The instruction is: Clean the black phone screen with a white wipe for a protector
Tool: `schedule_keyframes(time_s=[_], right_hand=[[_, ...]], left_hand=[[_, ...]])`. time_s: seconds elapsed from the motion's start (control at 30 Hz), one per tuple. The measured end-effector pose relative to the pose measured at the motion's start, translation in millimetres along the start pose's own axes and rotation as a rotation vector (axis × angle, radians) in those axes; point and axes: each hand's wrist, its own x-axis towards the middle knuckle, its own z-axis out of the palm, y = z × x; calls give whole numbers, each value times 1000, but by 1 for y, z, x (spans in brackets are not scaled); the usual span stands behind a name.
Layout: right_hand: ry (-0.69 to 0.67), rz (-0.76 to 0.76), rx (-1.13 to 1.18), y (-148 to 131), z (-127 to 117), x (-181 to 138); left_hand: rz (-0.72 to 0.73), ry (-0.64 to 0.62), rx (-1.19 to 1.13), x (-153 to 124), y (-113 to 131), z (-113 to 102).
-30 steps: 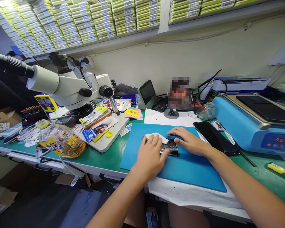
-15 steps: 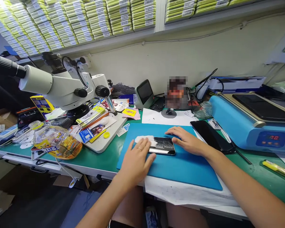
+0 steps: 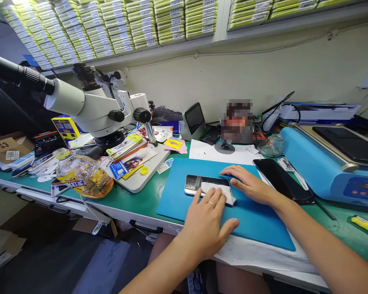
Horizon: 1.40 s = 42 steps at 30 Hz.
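Phone (image 3: 192, 184): flat on the blue mat (image 3: 174, 206), glossy face up, left end bare, right part under the cloth.
White cloth (image 3: 225, 190): over the phone's right part, one corner overhanging its near right edge.
Left hand (image 3: 207, 218): fingers laid flat on the cloth, unclenched, not closed around it.
Right hand (image 3: 248, 182): loosely spread by the phone's right end, grasping nothing; whether fingertips touch the edge is hard to tell.
Pressure: light and even should serve best, so the phone does not skid.
Stroke: long, end to end, with cloth under every fingertip.
Bracing: right fingers against the phone's edge, clear of the glass, would steady it.
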Motion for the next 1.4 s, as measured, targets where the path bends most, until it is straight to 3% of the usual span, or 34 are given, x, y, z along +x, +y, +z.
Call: schedule_keyframes(time_s=[0.1,0.2,0.3,0.47,0.6,0.7,0.8,0.9,1.0,1.2,1.4], right_hand=[[-11,7,2,2,0,0],[-20,16,1,2,0,1],[-16,9,-5,2,0,2],[32,-28,-1,10,4,4],[47,-31,0,16,6,4],[20,-18,-21,14,5,3],[-45,4,-68,5,1,1],[-124,33,-105,-6,-3,-1],[-170,50,-116,-11,-5,-3],[-159,59,-116,-6,-3,-2],[-163,85,-112,-10,-4,-2]], left_hand=[[-78,16,64,-17,-32,-11],[-159,34,129,-13,-53,-18],[-164,55,144,8,-45,-13],[-23,26,66,44,3,6],[11,2,18,32,24,11],[-4,8,-3,9,13,5],[-64,30,33,-6,-17,-5],[-162,55,113,-6,-46,-14],[-188,71,159,4,-60,-17],[-196,91,192,16,-50,-10],[-189,96,194,-26,-35,-7]])
